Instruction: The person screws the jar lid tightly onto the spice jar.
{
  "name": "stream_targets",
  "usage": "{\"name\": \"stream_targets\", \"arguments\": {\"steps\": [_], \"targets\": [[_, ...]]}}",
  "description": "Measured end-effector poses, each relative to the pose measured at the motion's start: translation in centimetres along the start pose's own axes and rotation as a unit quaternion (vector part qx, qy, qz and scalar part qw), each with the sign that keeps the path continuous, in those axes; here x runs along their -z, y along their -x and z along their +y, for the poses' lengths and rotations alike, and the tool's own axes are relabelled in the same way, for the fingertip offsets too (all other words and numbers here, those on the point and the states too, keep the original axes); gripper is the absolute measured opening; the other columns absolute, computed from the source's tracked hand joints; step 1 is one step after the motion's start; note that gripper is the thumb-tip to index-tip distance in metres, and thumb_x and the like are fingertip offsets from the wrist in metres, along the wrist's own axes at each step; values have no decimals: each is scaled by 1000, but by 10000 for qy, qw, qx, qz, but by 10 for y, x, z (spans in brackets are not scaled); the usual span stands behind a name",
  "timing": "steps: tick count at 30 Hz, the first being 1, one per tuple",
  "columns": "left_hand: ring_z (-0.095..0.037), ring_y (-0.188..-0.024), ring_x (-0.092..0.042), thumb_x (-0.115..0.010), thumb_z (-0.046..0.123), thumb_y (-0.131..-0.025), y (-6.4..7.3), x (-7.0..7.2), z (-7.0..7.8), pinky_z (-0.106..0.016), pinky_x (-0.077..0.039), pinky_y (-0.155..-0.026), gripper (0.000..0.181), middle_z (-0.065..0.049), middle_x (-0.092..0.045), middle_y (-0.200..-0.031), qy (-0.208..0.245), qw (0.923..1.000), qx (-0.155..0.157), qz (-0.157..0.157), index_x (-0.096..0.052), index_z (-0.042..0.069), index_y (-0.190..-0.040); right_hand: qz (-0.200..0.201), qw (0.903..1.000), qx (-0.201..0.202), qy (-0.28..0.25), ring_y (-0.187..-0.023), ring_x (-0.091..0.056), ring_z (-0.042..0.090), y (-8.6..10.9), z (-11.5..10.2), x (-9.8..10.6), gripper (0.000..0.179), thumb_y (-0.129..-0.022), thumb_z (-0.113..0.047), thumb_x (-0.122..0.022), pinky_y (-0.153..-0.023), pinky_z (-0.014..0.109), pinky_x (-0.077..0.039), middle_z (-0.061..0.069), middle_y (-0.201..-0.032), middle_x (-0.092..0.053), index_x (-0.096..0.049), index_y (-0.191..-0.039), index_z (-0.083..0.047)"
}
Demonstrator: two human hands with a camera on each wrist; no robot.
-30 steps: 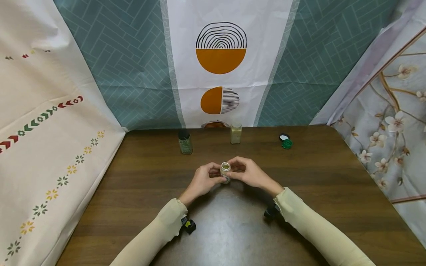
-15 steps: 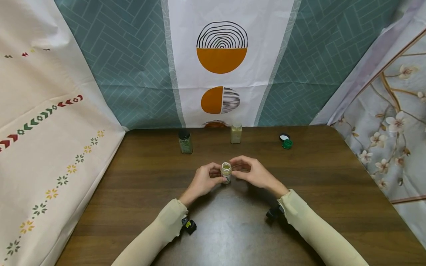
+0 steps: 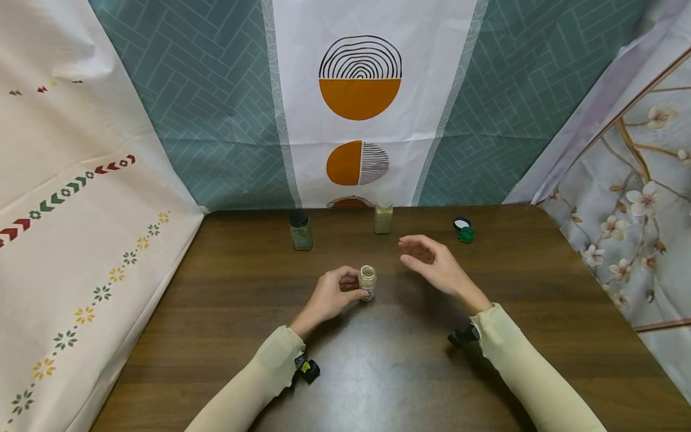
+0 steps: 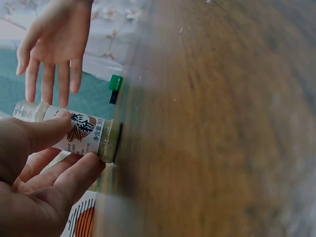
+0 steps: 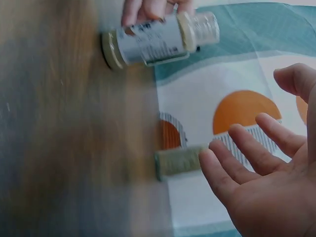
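our right hand (image 3: 434, 264) has drawn off from the small glass jar (image 3: 367, 283) since half a second ago, moving to the right and a little toward the back of the table (image 3: 405, 372), while our left hand (image 3: 330, 294) has stayed where it was. we see that left hand pinching the jar between thumb and fingers, the thumb on its white label (image 4: 81, 129), which carries dark printed characters. the jar stands upright on the table, near the middle, its mouth uncapped and something greenish yellow inside. our right hand holds nothing: its fingers are loosely extended and apart from one another, the thumb well away from them, the palm turned toward the jar with a gap between. behind our hands, toward the far edge, we have a dark-capped jar (image 3: 301, 234) with green contents on the left and a pale-filled square jar (image 3: 383, 219) nearer the middle. further right lie a black lid (image 3: 462, 222), its white inner face showing, and a green cap (image 3: 466, 234) just in front of it. beyond the table we see a blue-green cloth (image 3: 216, 108) with a white central band bearing orange and black-lined circles.
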State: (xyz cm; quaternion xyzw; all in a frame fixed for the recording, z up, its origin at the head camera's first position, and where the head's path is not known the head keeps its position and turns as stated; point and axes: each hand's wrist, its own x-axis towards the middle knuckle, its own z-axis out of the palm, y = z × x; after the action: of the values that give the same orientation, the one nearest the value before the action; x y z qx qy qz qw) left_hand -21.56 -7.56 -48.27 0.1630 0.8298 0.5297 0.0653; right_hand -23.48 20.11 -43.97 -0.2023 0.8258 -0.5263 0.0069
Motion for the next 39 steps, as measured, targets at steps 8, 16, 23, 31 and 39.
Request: {"name": "stream_targets", "arguments": {"steps": [8, 16, 23, 31, 39], "targets": [[-25, -106, -74, -85, 10, -86, 2, -1, 2, -36, -61, -91, 32, -12, -77, -112, -101, 9999, -29, -112, -70, 6, -114, 185, 9997, -156, 76, -139, -52, 37, 3, 1, 27, 49, -103, -25, -66, -112, 56, -45, 14, -150, -54, -52, -148, -14], [-25, -107, -74, -84, 11, -87, 4, -2, 4, -34, -61, -90, 33, -11, -76, -113, -177, 9993, -142, -284, -70, 6, -116, 410, 9986, -168, 272, -145, -44, 35, 8, 2, 43, 53, -103, -26, -66, -114, 55, -44, 13, -153, -49, -49, -150, -9], [-25, -108, -73, -84, 12, -87, 5, -2, 5, -36, -61, -92, 37, -10, -75, -115, -144, 9989, -199, -388, -69, 7, -121, 695, 9963, -82, 489, -143, -46, 33, 8, 1, 49, 53, -101, -24, -68, -114, 53, -44, 11, -152, -51, -50, -149, -11], [-24, -107, -74, -83, 11, -87, 6, -3, 4, -36, -60, -93, 41, -11, -76, -116, -174, 9984, -322, -433, -71, 6, -126, 693, 9963, 7, 503, -143, -45, 33, 9, -1, 47, 54, -102, -23, -68, -114, 55, -43, 11, -154, -49, -48, -151, -12], [-24, -106, -74, -84, 13, -88, 7, -3, 3, -37, -61, -92, 39, -10, -76, -115, -267, 9982, -249, -467, -71, 5, -124, 700, 9954, -86, 652, -144, -45, 34, 6, 4, 44, 58, -100, -25, -69, -115, 56, -43, 11, -155, -48, -47, -153, -15]]}}
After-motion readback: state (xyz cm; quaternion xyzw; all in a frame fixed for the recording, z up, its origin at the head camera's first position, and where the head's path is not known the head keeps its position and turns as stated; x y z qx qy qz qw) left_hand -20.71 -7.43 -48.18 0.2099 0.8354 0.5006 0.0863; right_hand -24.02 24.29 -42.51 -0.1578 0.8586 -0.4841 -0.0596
